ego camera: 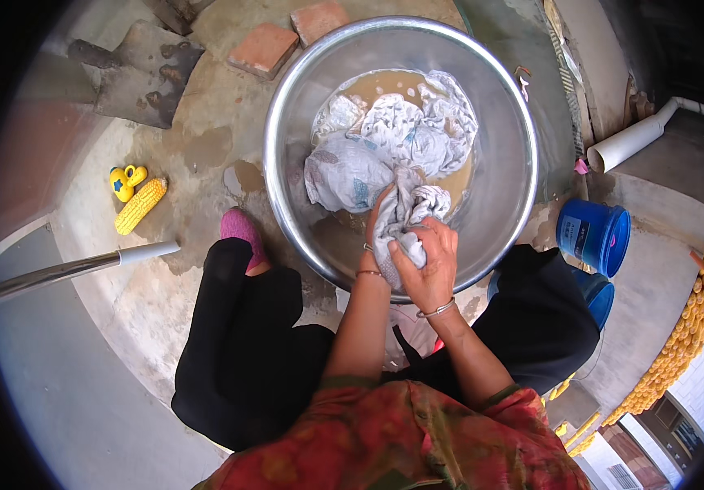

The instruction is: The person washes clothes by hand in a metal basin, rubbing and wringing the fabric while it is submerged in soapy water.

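Observation:
A large steel basin (499,153) stands before me with brownish water (382,86) in it. Wet whitish patterned cloth (352,171) lies bunched in the water, part of it bulging up. My right hand (434,263) grips a gathered part of the cloth (398,223) near the basin's front rim, thumb pressed on top. Against the left side of the same bunch is my left hand (378,226), mostly covered by the fabric, its fingers largely hidden. Both wrists carry bracelets.
Two bricks (264,49) lie beyond the basin at the left. A corn cob (141,206) and a small yellow toy-like object (124,182) rest on the wet concrete. Blue buckets (591,236) and a white pipe (627,144) are at the right. A metal shovel blade (147,73) lies far left.

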`<state>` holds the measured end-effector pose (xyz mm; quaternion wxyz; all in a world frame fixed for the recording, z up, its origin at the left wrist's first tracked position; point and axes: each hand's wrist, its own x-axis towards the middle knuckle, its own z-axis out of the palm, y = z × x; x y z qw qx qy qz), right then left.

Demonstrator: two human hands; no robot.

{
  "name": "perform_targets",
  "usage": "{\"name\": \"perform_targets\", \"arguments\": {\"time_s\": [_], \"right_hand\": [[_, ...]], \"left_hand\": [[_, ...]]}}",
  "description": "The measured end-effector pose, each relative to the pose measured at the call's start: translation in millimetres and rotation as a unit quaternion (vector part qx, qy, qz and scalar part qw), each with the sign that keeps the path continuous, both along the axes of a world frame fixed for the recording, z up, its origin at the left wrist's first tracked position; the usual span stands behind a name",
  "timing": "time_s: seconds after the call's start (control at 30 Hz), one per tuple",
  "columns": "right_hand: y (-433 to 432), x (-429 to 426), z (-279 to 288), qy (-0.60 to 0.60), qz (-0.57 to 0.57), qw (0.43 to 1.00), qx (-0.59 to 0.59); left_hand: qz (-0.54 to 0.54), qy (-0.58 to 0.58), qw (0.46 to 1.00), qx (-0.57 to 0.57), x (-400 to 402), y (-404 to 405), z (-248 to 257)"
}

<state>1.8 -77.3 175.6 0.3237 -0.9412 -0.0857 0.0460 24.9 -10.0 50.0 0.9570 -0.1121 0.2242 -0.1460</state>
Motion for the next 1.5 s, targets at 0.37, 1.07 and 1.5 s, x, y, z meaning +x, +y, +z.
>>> {"name": "perform_targets", "arguments": {"time_s": [0.37,1.07,1.5], "right_hand": [[-113.7,115.3,-75.6,0.335,-0.142,0.893,0.265],[-113.5,102.3,-6.2,0.122,-0.192,0.933,0.280],[-81.7,113.5,180.0,-0.069,-0.091,0.912,0.394]], "left_hand": [[-0.004,0.132,0.950,0.282,-5.0,-0.9,39.2],[-0.113,0.289,0.798,0.517,-28.9,17.3,11.6],[0.001,0.291,0.508,0.811,-17.6,32.0,48.2]]}}
